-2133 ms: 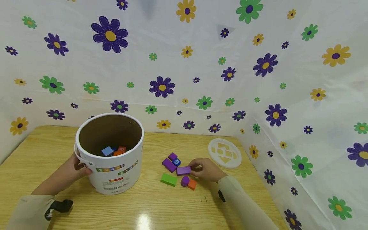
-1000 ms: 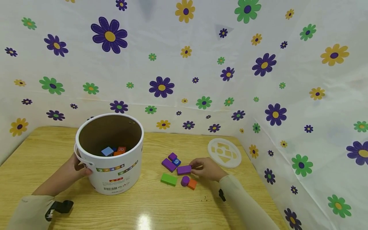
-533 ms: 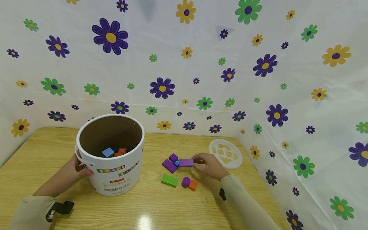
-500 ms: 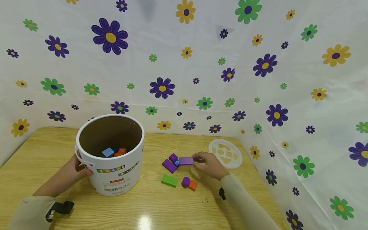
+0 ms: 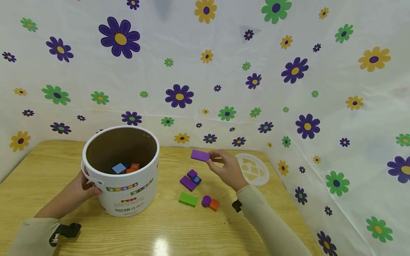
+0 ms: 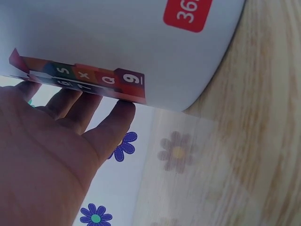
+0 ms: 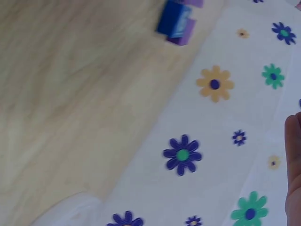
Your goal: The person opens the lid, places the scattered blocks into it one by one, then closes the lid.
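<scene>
My right hand (image 5: 229, 170) pinches a purple rectangular block (image 5: 200, 155) by its right end, raised above the table. In the right wrist view only the edge of the right hand (image 7: 294, 169) shows, and the held block is out of sight. At the left, my left hand (image 5: 75, 192) rests against the side of a white bucket (image 5: 128, 197), thumb on the near side. The left wrist view has the left hand's spread fingers (image 6: 115, 125) touching the bucket's printed wall. Inside the bucket lie a light blue block (image 5: 119, 168) and red-orange blocks (image 5: 135, 166).
On the wooden table (image 5: 179, 234) lie a purple block (image 5: 188, 183), a small purple block (image 5: 192, 174), a blue "9" block (image 5: 196, 180), a green block (image 5: 188, 199), a purple cylinder (image 5: 206, 201) and an orange block (image 5: 214, 204). A round white cut-out lid (image 5: 261, 163) lies back right.
My right hand took the purple block, first at the group's right side, and lifted it up, back and slightly left. The left hand and bucket have stayed in place.
</scene>
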A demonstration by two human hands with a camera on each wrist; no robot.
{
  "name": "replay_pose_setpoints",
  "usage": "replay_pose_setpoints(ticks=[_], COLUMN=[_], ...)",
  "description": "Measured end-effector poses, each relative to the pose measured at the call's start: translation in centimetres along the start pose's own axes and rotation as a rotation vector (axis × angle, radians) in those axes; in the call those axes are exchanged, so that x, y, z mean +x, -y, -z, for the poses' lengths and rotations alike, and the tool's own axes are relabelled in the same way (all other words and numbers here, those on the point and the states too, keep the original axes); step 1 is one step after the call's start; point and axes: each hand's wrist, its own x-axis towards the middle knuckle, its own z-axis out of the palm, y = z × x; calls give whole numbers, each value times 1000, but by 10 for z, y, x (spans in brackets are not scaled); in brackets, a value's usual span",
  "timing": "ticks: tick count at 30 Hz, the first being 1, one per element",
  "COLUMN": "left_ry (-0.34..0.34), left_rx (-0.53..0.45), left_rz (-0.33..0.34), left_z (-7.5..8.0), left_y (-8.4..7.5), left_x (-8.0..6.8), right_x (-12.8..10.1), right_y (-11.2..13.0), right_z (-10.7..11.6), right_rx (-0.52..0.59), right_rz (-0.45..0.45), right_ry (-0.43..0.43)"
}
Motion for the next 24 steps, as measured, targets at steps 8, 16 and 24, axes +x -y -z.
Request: replay_pose_setpoints(ticks=[8,16,24], left_ry=[6,5,-1], left_rx=[-14,-23,-8], left_rz=[-3,-14,-6], left_z=[-1,-1,2], left_y=[2,1,3], left_x=[-2,0,-1], right_x=[20,41,60], right_y=[35,65,91], right_z=[-16,-33,-46], right_rx=[81,128,161], right_rz=[111,208,298], right_ry=[-54,-71,-7])
